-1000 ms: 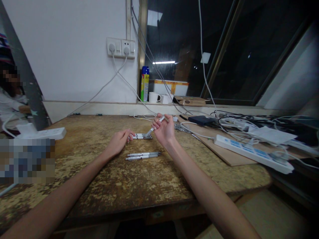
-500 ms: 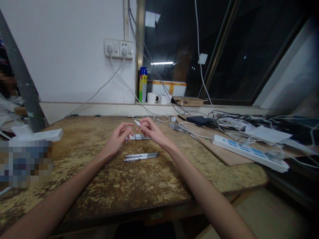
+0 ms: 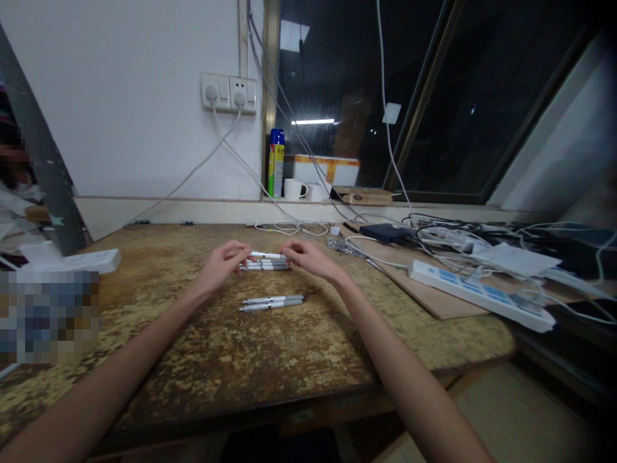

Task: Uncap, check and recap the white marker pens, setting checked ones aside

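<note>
Between my hands a white and grey pen (image 3: 268, 255) lies level, just above a row of similar pens (image 3: 266, 265) on the worn wooden table (image 3: 308, 354). My left hand (image 3: 224, 261) pinches its left end. The right end sits between the thumb and fingers of my right hand (image 3: 305, 256). Closer to me, a pair of white and grey pens (image 3: 272, 303) lies side by side on the wood, touched by neither hand.
A white power strip (image 3: 479, 294) and tangled cables lie at the right, by a brown board (image 3: 441, 308). Another power strip (image 3: 96, 261) stands at the left edge. A spray can (image 3: 276, 164) and a mug (image 3: 295, 188) stand on the window sill. A person sits at far left.
The pen that was tilted up in my right hand is now level and lower, over the row of pens. My left hand has closed on its other end.
</note>
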`<state>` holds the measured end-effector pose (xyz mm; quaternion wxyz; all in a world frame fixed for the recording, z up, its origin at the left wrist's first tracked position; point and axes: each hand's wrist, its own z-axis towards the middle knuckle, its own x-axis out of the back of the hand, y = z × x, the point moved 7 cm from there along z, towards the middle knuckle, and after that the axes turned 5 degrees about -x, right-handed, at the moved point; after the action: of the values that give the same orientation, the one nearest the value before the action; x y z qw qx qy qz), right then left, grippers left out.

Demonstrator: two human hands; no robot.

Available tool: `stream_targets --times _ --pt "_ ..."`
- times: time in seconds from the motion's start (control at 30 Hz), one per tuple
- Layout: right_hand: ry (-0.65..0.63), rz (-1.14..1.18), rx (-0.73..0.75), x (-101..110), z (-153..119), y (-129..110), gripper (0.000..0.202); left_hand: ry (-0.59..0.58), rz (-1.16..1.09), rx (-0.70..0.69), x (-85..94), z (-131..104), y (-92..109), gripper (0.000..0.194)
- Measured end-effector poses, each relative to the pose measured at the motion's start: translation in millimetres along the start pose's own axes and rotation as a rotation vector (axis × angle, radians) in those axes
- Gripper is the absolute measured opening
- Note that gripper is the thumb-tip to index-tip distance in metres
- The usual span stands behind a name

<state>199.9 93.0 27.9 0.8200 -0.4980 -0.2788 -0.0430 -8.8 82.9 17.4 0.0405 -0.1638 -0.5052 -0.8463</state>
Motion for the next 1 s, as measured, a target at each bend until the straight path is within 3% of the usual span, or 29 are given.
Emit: stream_targets --times 0.17,0.37,0.53,0.77,0.83,0.9,1.0 --pt "-0.267 -0.042 -0.044 -2.2 -7.1 8.3 0.039 -0.355 0.19 -0.002 -7.3 -7.3 4.6 0.031" --pt "-0.508 -0.121 -0.141 -23.2 -14.6 23.1 0.034 -0.601 0.344 0.032 -13.5 -20.9 8.9 0.029" --pt "-0.618 -0.136 -0.164 -34.7 -20.1 23.3 0.031 -0.675 0.355 0.047 -16.6 -25.4 5.3 0.031" --pt "-0.606 -0.107 -0.199 -34.3 -22.8 16.1 0.025 -0.699 0.321 0.052 -18.9 -27.0 12.8 0.025" --pt "-0.562 -0.085 -0.224 -34.0 -24.3 12.1 0.022 -0.704 0.329 0.054 -19.4 -26.7 13.0 0.026" --pt "-0.393 -0.076 -0.23 -28.0 -27.3 0.2 0.015 -0.705 0.316 0.049 -20.7 -26.3 12.4 0.026" --pt "0.305 -0.038 -0.083 9.2 -55.4 -50.4 0.011 -0.65 0.288 0.037 -21.5 -24.3 10.5 0.029"
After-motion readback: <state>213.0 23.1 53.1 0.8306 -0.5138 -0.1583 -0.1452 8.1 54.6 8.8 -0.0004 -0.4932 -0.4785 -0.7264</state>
